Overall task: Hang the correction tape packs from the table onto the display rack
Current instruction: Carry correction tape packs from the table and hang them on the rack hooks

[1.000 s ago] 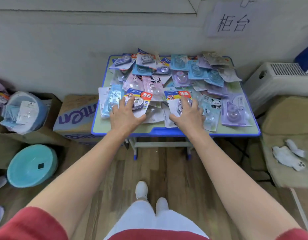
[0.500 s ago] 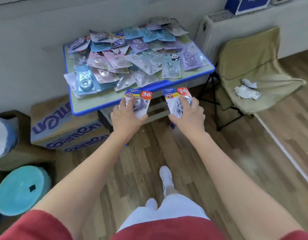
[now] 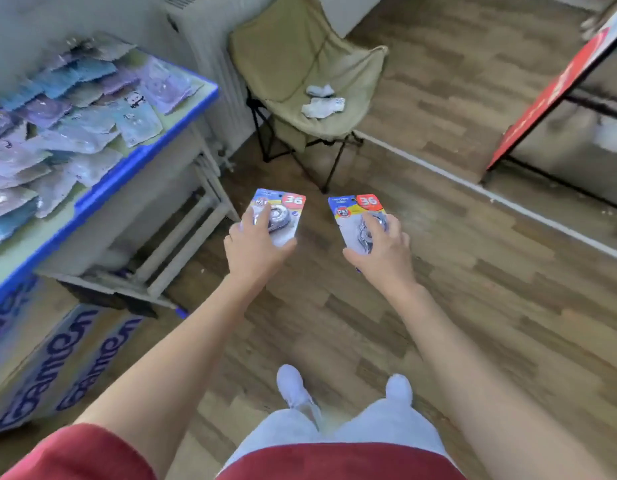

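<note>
Hands: both held out in front, apart from each other, right of the table (image 3: 146, 155) and clear of its blue edge. Left hand (image 3: 255, 249) grips the left pack (image 3: 284, 207) of correction tape, fingers laid over the blister, card face up with a red "36" badge at the far corner. Right hand (image 3: 383, 252) grips the right pack (image 3: 352, 216) likewise, farther from the table. Both packs hang above wood floor, touching only the hands. Remaining packs (image 3: 75, 133) lie heaped on the table top, blurred. Folding chair (image 3: 300, 64) stands beyond the table's right end. Cardboard box (image 3: 68, 358) sits under the table's near side.
</note>
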